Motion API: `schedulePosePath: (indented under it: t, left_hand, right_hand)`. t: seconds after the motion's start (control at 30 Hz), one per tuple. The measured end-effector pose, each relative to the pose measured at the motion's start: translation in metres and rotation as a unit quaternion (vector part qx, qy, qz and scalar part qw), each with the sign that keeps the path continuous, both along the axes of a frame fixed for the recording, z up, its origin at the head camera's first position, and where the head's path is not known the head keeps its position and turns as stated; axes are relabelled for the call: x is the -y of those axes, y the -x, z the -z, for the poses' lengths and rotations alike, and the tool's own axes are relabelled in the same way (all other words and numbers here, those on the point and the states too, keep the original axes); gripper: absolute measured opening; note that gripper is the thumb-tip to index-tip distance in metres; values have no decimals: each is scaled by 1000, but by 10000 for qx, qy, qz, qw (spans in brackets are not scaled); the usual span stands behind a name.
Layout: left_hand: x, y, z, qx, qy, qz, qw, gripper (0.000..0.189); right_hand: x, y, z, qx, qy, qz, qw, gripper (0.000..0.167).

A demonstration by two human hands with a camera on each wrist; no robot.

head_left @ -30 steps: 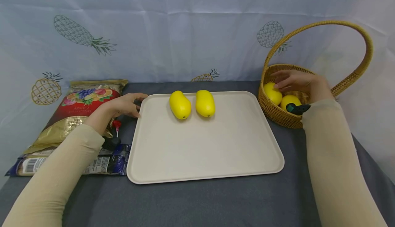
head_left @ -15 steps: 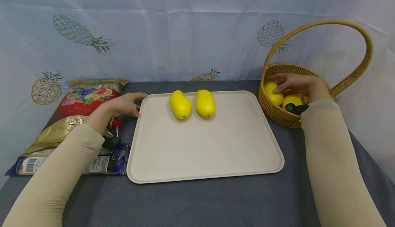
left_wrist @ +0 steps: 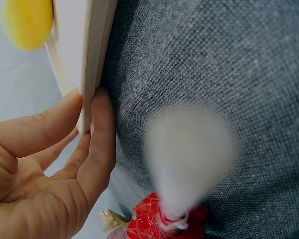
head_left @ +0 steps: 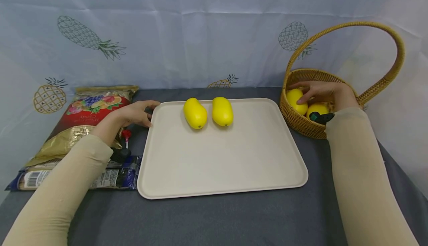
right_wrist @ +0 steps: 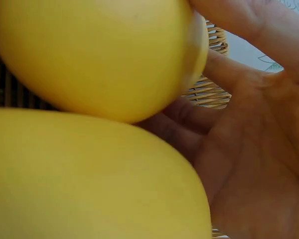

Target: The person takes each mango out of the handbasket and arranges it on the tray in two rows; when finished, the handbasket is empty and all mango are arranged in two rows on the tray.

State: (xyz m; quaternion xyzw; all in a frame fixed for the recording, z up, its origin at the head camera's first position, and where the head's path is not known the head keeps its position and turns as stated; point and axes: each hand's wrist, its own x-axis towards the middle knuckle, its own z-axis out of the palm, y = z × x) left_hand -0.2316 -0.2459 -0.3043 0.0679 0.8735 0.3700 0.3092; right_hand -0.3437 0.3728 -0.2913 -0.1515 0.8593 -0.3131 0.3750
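My left hand [head_left: 135, 113] pinches the left rim of a beige tray [head_left: 220, 160]. In the left wrist view the thumb lies on the top of that rim and the fingers are beneath it. Two smooth yellow oblong fruits [head_left: 195, 113] rest side by side toward the tray's far edge. At the right, my right hand [head_left: 322, 90] reaches into a wicker basket [head_left: 301, 127]. Its thumb and fingers go round a yellow fruit [right_wrist: 99, 55], the fingertips hidden behind it. A second yellow fruit [right_wrist: 89, 179] lies against the first, nearer the wrist.
The basket's tall handle [head_left: 361, 24] arches over the right forearm. Left of the tray lie a red and gold candy bag [head_left: 88, 114] and a blue packet [head_left: 130, 173], partly under the left arm. Between bag and tray is a red lollipop [head_left: 126, 134]. A pineapple-print curtain [head_left: 200, 45] hangs behind.
My right hand has sunk slightly deeper into the basket and its thumb has come down over the fruit, which has shifted a little rightward and toward me. The left hand and tray stay put.
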Motion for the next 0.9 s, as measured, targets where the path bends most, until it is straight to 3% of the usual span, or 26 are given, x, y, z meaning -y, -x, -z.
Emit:
schedulePosePath:
  t: [0.23, 0.43, 0.53, 0.7, 0.9]
  left_hand:
    - [0, -1, 0, -2, 1, -1, 10000, 88]
    - [-1, -2, 0, 8, 9, -9, 10000, 89]
    - [0, -1, 0, 0, -1, -11, 10000, 89]
    - [0, -1, 1, -8, -5, 5, 10000, 89]
    - [-1, 0, -1, 6, -2, 18, 10000, 89]
  right_hand:
    - [-16, 22, 20, 271, 81, 524, 9982, 86]
    - [-15, 21, 22, 251, 133, 595, 9978, 84]
    - [-9, 13, 16, 154, 157, 581, 9981, 83]
    - [4, -8, -6, -361, 191, 369, 9985, 78]
    - [7, -27, -35, -630, 470, 794, 9937, 69]
